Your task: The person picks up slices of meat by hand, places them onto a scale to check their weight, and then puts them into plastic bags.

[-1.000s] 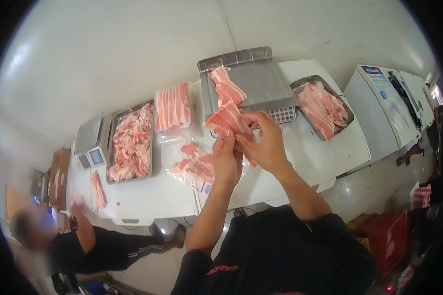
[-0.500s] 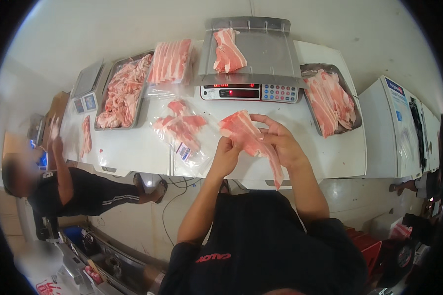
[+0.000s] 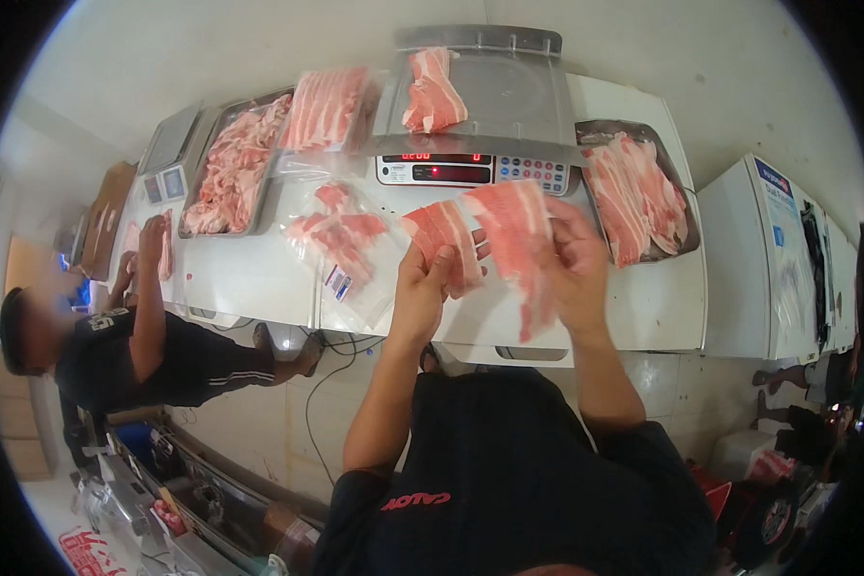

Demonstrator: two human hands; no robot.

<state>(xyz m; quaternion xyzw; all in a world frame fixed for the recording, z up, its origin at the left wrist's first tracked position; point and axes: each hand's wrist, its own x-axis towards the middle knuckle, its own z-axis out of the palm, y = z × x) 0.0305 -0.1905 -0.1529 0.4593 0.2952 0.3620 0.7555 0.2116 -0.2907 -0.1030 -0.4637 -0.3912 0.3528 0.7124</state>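
Over the counter's (image 3: 259,278) front edge, below the scale (image 3: 475,171): left hand (image 3: 420,288) pinches one sliced pork slab (image 3: 444,240), right hand (image 3: 574,264) grips another slab (image 3: 518,230), tail dangling. Risk: slices peel off, drop past the edge. Bagged meat (image 3: 341,245) crowds left; bare counter right of the hands, before the tray (image 3: 686,206).

The scale (image 3: 475,115) sits at the back middle of the bench (image 3: 643,307), one slab of meat (image 3: 430,91) on its platter. Left of it lies a packed tray of slices (image 3: 326,108), then a metal tray of meat (image 3: 232,163) further left. Right of the scale stands another metal tray (image 3: 636,192). In front of the scale, bagged slices (image 3: 341,240) lie on the bench. Both hands, left (image 3: 422,283) and right (image 3: 571,264), hold slices above the front edge. A small scale (image 3: 166,158) sits far left, beside a co-worker (image 3: 134,355).
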